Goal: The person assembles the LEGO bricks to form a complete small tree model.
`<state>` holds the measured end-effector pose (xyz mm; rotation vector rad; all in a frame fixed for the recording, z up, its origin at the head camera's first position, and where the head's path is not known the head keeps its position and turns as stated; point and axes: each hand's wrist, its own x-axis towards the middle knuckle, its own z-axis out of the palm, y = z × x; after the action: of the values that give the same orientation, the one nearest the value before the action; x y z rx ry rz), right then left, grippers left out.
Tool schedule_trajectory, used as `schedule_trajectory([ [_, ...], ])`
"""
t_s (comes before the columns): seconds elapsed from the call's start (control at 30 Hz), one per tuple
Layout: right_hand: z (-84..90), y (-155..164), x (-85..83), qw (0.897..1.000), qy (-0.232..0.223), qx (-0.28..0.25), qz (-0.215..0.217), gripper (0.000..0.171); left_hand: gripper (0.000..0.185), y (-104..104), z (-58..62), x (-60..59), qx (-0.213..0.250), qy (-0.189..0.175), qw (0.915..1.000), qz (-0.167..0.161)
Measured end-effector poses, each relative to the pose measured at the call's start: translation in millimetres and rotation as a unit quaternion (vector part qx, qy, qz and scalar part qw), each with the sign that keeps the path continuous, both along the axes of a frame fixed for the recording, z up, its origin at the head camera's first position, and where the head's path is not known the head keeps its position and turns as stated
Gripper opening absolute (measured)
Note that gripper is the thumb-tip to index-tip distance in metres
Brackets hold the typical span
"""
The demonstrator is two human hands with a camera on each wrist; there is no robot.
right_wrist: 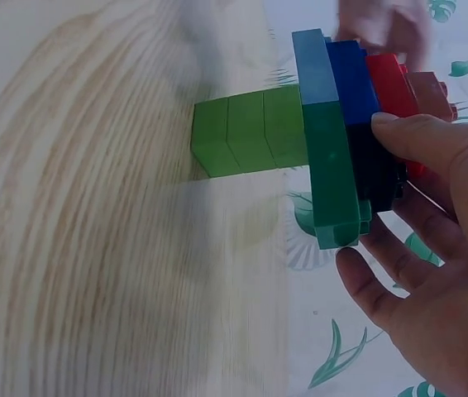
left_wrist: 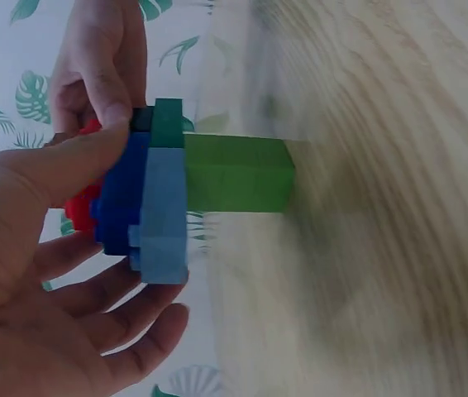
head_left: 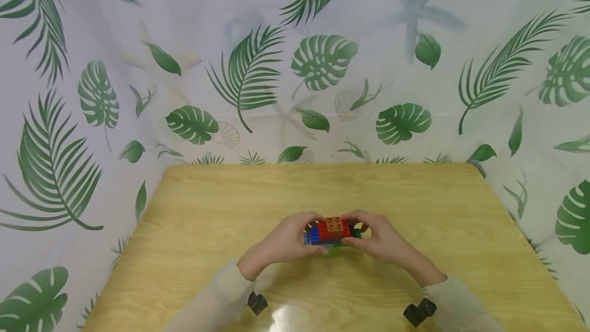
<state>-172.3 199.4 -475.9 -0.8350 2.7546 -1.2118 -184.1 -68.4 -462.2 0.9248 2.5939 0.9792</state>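
Overhead first: from the head view, both hands meet at the middle of the wooden worktop (head_left: 415, 204), left hand (head_left: 281, 242) and right hand (head_left: 382, 240) wrapped round a small brick assembly (head_left: 332, 230), each on its own end. Orange bricks on top, red below, blue toward the left side, dark green toward the right; a bit of bright green shows under it. Leaf-print curtain (head_left: 322, 60) behind and at both sides. Left wrist view: the left hand (left_wrist: 44, 273) grips the assembly (left_wrist: 147, 194), thumb (left_wrist: 85, 157) across the blue and red layers, fingers curled underneath, so the grip is clenched on the build; a bright green column (left_wrist: 234, 172) sticks out from the light blue plate (left_wrist: 161, 215) toward the worktop (left_wrist: 366, 207); cannot tell if it touches. The other hand's fingers show at the top. Right wrist view: the right hand (right_wrist: 441, 248) holds the dark green end (right_wrist: 333, 182), thumb (right_wrist: 416, 136) on the stack's side, fingers loosely curved below it, grip grasping the same assembly (right_wrist: 341, 124); the column (right_wrist: 246, 132) reads as three stacked green bricks reaching toward the worktop (right_wrist: 93, 207). Step, as I judge it: build held two-handed, pressed together or being checked. Next move would call for firm counter-pressure from both sides and keeping the column square so it doesn't snap off.
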Motion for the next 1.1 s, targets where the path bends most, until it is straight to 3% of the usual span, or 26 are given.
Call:
schedule_trajectory([
  [0.13, 1.2, -3, -2.6, 1.000, -0.003, -0.005, -0.003, 0.043, 0.053, -6, -7.1, -3.4, 0.011, -0.020, 0.9997, 0.004],
  [0.27, 2.6, -9, -12.5, 1.000, 0.001, -0.016, -0.025, 0.048, 0.044, -14, -9.9, -16.0, 0.072, -0.037, 0.9966, 0.018],
  [0.4, 1.0, -15, -23.4, 0.999, -0.006, -0.020, -0.048, 0.056, 0.046, -21, -12.7, -31.1, 0.124, -0.073, 0.9886, 0.046],
  [0.67, -13.9, -22, -40.0, 0.998, -0.016, -0.026, -0.051, 0.068, 0.051, -30, -27.7, -57.0, 0.124, -0.091, 0.9839, 0.091],
  [0.9, -33.1, -30, -57.8, 0.995, 0.017, -0.022, -0.093, 0.053, 0.055, -28, -37.1, -71.8, 0.129, -0.127, 0.9762, 0.119],
  [1.1, -41.4, -32, -71.7, 0.990, -0.023, -0.028, -0.138, 0.045, 0.055, -25, -46.0, -80.4, 0.161, -0.140, 0.9611, 0.175],
])
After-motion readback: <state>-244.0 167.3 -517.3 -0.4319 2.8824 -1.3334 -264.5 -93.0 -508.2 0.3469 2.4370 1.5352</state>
